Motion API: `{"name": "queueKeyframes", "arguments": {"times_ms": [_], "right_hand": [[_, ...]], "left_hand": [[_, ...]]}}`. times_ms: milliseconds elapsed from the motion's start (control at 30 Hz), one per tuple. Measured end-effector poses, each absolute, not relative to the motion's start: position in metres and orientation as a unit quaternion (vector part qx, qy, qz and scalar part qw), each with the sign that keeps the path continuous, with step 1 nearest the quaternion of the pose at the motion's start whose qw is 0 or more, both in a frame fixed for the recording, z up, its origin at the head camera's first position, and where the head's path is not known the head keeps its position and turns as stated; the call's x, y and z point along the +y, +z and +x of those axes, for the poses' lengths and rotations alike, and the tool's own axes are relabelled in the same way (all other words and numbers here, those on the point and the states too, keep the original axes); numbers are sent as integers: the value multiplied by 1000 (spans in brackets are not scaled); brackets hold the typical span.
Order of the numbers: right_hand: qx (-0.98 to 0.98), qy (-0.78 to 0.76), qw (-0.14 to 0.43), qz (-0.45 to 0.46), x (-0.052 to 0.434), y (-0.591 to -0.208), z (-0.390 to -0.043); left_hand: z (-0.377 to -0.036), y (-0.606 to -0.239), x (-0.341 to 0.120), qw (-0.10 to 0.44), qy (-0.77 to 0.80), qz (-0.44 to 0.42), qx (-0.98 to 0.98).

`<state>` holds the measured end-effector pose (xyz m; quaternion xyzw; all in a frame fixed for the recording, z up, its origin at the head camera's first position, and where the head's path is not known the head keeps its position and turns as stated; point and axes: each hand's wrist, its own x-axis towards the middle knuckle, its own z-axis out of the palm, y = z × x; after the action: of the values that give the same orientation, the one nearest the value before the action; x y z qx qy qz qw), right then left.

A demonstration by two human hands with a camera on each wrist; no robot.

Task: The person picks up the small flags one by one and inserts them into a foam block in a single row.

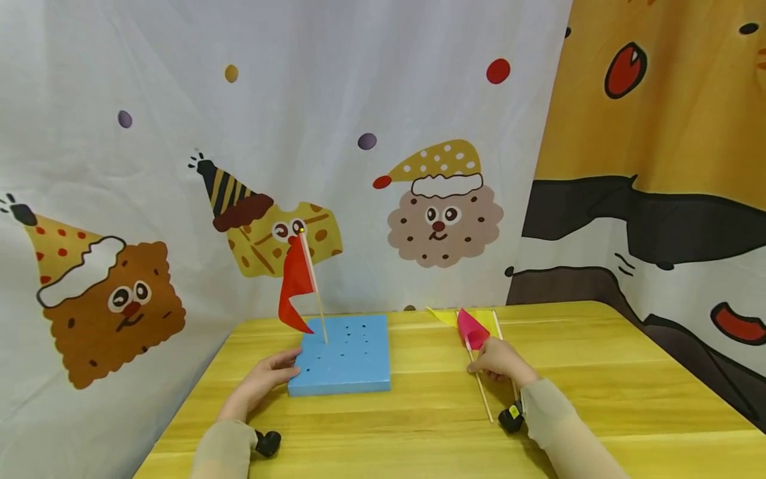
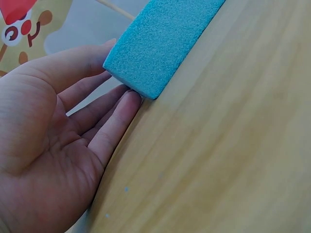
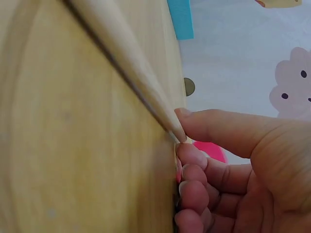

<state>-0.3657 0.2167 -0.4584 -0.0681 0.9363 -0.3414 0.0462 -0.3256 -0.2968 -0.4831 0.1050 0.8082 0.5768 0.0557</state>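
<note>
A light-blue foam block (image 1: 359,369) with several small holes lies on the table. One red flag (image 1: 296,279) stands in it on a thin wooden stick, leaning slightly. Against the block's left side rest the fingertips of my left hand (image 1: 266,378), its fingers fairly straight in the left wrist view. Over to the right, my right hand (image 1: 501,359) pinches the wooden stick (image 3: 138,65) of a pink flag (image 1: 473,329) between thumb and index finger. Its other fingers are curled close to the tabletop. A yellow flag (image 1: 441,316) lies behind the pink one, partly hidden by it and the hand.
The wooden table (image 1: 419,439) ends at the back against a pale curtain (image 1: 335,80) printed with cartoon biscuits. Another orange and dark curtain (image 1: 652,140) hangs along the right side. Black wrist cameras (image 1: 267,443) sit at both sleeves.
</note>
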Motion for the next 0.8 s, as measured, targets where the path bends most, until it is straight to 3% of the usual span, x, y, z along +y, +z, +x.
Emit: {"name": "queueKeyframes", "arguments": {"times_ms": [500, 800], "right_hand": [[904, -422, 62, -22, 215, -450, -362], [896, -438, 57, -51, 215, -444, -363]], "left_hand": [[-325, -482, -297, 57, 577, 106, 808], [-326, -483, -297, 55, 576, 105, 809]]}}
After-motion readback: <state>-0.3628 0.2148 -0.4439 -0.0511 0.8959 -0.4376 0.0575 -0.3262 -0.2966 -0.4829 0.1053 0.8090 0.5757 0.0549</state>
